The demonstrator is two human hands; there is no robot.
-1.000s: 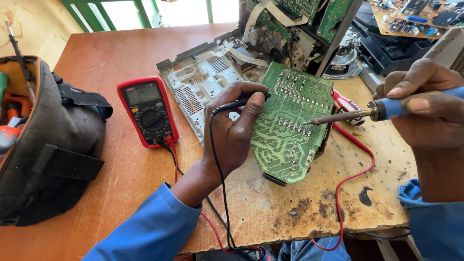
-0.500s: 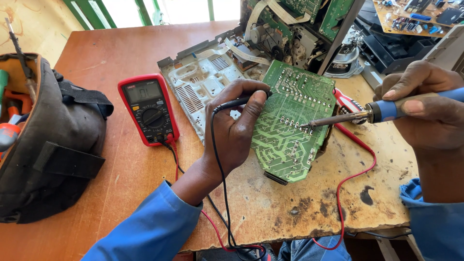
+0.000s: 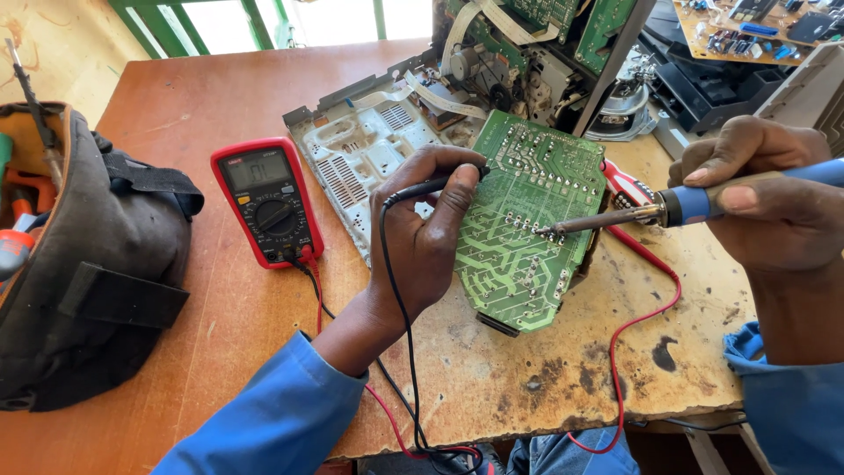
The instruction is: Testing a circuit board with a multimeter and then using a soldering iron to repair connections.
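Note:
A green circuit board (image 3: 527,220) lies tilted, solder side up, over a wooden board (image 3: 580,369) on the table. My left hand (image 3: 431,237) rests at the board's left edge and pinches a black test probe (image 3: 431,186), whose black lead runs down past my wrist. My right hand (image 3: 765,207) grips a blue-handled soldering iron (image 3: 668,209); its metal tip touches the solder joints near the board's middle. A red multimeter (image 3: 268,202) lies to the left, with red and black leads plugged in.
A dark tool bag (image 3: 97,264) with screwdrivers sits at the left edge. A grey metal chassis (image 3: 365,154) and an opened device with green boards (image 3: 536,53) lie behind. A red probe (image 3: 626,186) and red lead (image 3: 633,325) cross the scorched wooden board.
The soldering iron tip has moved left and slightly down across the green board. My left hand and the black probe have stayed almost still.

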